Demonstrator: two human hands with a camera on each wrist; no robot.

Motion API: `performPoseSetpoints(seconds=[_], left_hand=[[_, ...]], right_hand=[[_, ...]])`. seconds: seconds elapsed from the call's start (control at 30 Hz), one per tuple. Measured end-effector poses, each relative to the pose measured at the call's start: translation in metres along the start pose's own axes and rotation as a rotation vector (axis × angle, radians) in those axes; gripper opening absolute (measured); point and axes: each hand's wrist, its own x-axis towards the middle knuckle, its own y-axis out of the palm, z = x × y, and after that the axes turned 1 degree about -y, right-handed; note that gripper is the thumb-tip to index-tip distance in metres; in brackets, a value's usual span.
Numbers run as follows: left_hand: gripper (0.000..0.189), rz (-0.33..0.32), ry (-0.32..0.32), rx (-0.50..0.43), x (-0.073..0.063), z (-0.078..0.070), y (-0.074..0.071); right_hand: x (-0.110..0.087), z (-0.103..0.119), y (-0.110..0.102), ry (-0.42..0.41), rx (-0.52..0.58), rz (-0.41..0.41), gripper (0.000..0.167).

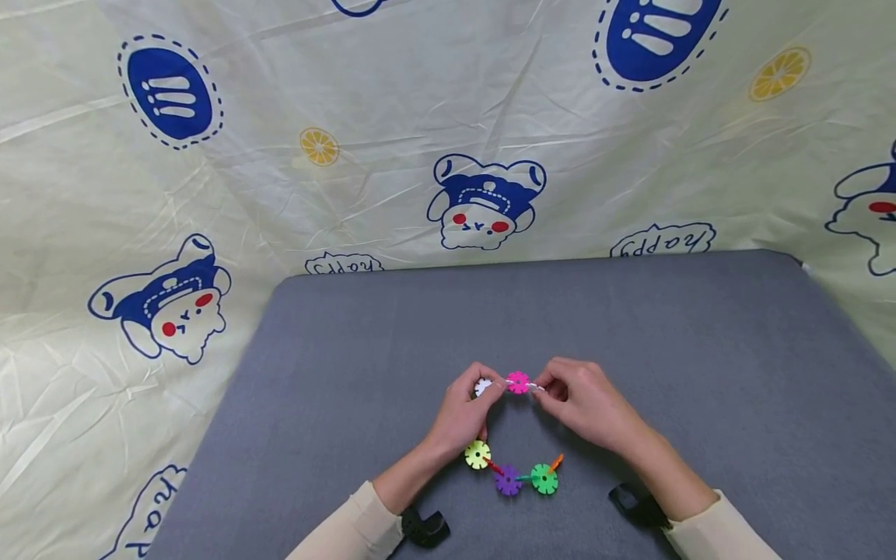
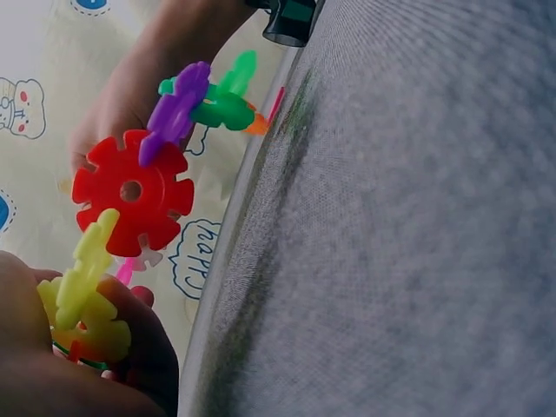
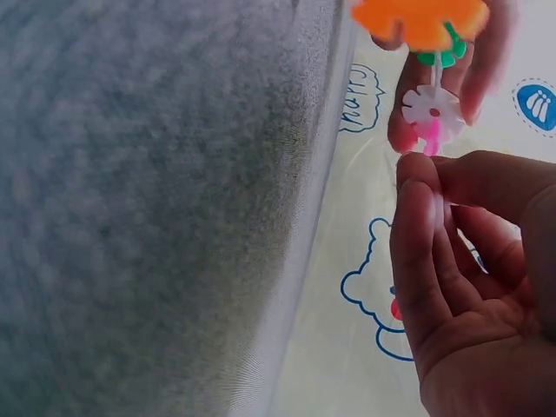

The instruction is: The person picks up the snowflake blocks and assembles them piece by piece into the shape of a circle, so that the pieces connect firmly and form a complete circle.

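A curved chain of slotted plastic snowflake discs hangs from my left hand (image 1: 467, 408), whose thumb and fingers grip it around a white disc (image 1: 481, 386). Just past these fingertips, a pink disc (image 1: 518, 382) sits between the two hands. My right hand (image 1: 584, 400) pinches a white disc (image 1: 537, 387), seen edge-on and meeting the pink one's right side. Lower along the chain come a yellow disc (image 1: 477, 455), a red disc (image 2: 130, 217), a purple disc (image 1: 509, 481), two green ones and an orange disc (image 1: 557, 462) at the loose end. Fingers partly hide the upper discs.
The grey cloth-covered table (image 1: 350, 350) spreads under both hands. Behind it hangs a pale printed curtain (image 1: 392, 101) with cartoon figures and orange slices. A black strap mount (image 1: 425, 529) is on the left wrist, another (image 1: 637, 504) on the right.
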Motion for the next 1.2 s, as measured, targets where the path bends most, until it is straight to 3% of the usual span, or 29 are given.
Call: performPoseSetpoints(seconds=[0.3,0.6,0.73,0.97,1.2], left_hand=[[0.013,0.036,0.041,-0.033,-0.009,-0.029,-0.003],[0.017,0.042,0.031,-0.089,0.0,-0.002,0.0],[0.016,0.032,0.037,-0.11,0.001,0.002,0.0],[0.016,0.069,-0.002,-0.208,0.001,0.002,-0.001],[0.038,0.102,-0.009,-0.234,0.002,0.0,-0.002]], right_hand=[[0.0,0.003,0.001,-0.081,-0.03,-0.049,0.013],[0.0,0.002,0.002,-0.087,-0.041,-0.073,0.015],[-0.001,0.002,0.003,-0.058,-0.03,-0.052,0.016],[0.0,0.002,0.003,-0.016,0.006,-0.011,0.015],[0.001,0.0,-0.001,0.017,0.048,0.069,0.02]])
